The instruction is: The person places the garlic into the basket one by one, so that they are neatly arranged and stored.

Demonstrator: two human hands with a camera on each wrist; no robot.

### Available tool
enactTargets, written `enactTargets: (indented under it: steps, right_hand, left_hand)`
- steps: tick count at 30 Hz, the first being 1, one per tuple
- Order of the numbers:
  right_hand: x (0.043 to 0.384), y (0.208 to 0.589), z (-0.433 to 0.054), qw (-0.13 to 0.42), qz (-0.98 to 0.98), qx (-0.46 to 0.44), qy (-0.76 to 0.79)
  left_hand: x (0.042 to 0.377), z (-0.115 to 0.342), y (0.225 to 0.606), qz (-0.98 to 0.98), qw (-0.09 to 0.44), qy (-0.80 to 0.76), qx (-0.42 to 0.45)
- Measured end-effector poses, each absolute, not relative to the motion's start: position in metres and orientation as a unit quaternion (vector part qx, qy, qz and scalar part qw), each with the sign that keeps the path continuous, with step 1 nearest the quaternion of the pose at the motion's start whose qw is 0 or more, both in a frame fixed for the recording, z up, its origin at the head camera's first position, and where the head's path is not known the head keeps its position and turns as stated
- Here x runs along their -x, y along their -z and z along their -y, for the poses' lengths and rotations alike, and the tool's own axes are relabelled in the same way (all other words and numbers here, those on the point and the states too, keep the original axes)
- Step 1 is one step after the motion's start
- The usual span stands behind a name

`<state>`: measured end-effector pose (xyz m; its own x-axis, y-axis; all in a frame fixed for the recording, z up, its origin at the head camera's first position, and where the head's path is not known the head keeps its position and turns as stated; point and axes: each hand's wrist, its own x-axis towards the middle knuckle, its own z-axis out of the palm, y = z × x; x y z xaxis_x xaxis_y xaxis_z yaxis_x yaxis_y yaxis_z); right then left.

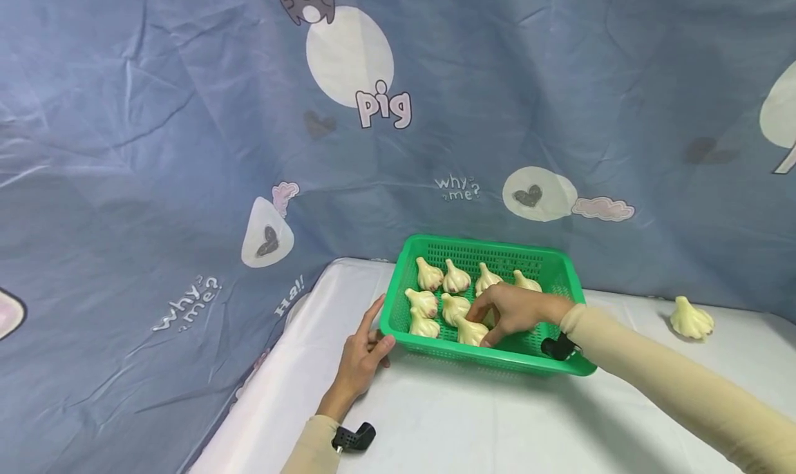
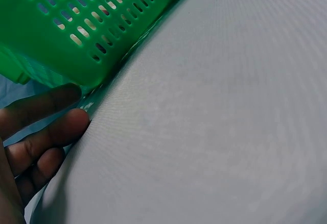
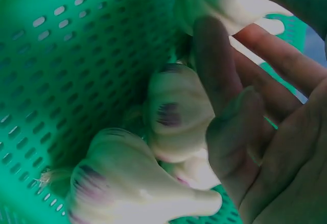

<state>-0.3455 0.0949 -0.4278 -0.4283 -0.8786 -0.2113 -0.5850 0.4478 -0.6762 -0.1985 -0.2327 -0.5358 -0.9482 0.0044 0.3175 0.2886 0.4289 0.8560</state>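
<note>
My right hand reaches down into a green plastic basket and holds a garlic bulb between thumb and fingers near the front wall. In the right wrist view the fingers of that hand curl against a bulb, while other bulbs with purple marks lie below. Several more pale garlic bulbs stand in rows across the basket's left and middle. My left hand rests at the basket's left front corner, fingers extended alongside it and thumb by the rim.
One garlic bulb sits apart on the white tabletop, right of the basket. Behind the table hangs a blue printed cloth, close to the basket's back rim. My right sleeve crosses over the basket's right front corner.
</note>
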Motion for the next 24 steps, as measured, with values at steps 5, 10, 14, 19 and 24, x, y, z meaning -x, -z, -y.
enactTargets:
  steps: [5, 10, 14, 19, 24]
  right_hand:
    - [0.346, 0.436, -0.088, 0.259, -0.813, 0.467, 0.229]
    - [0.348, 0.441, -0.084, 0.231, -0.817, 0.481, 0.217]
    - [0.348, 0.443, -0.082, 0.207, -0.818, 0.494, 0.210]
    - [0.347, 0.447, -0.080, 0.193, -0.821, 0.498, 0.202]
    - [0.345, 0.449, -0.077, 0.188, -0.823, 0.496, 0.201]
  left_hand:
    - [0.199, 0.232, 0.538, 0.834, 0.132, 0.529, 0.090]
    - [0.200, 0.234, 0.538, 0.834, 0.137, 0.526, 0.093]
    - [0.200, 0.235, 0.537, 0.837, 0.140, 0.522, 0.090]
    - [0.200, 0.234, 0.538, 0.838, 0.135, 0.521, 0.090]
    - [0.200, 0.233, 0.537, 0.838, 0.133, 0.522, 0.086]
